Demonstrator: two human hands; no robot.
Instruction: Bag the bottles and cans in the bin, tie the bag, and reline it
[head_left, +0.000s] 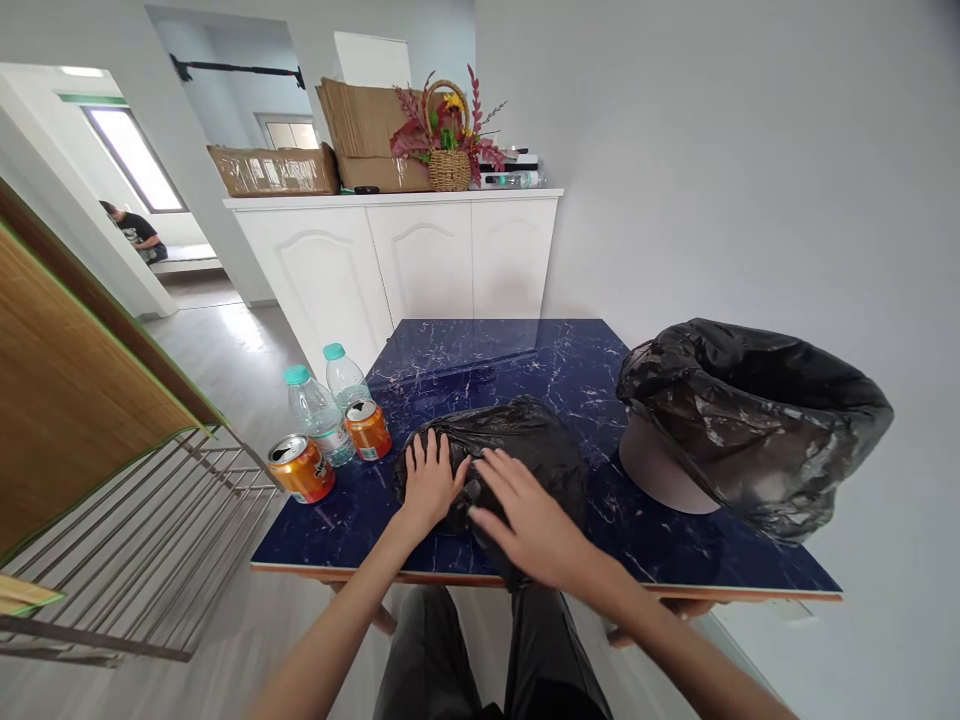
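A filled black garbage bag (536, 440) lies on the blue marbled table (487, 350) in front of me, part of it hanging over the front edge. My left hand (431, 478) rests on its left side with the fingers spread. On the bag's middle, my right hand (525, 520) has its fingers stretched out and the thumb apart. Neither hand grips anything that I can see. To the right stands a trash can (660, 465) with a black liner (772, 430) folded over its rim. What is inside the bag is hidden.
Two orange soda cans (301, 470) and two clear plastic bottles (319, 410) with teal caps stand at the table's left. A metal rack (187, 540) is beside it. Behind is a white cabinet (420, 260) with cardboard boxes (274, 172) and a flower basket (450, 170). A person (139, 232) sits far left.
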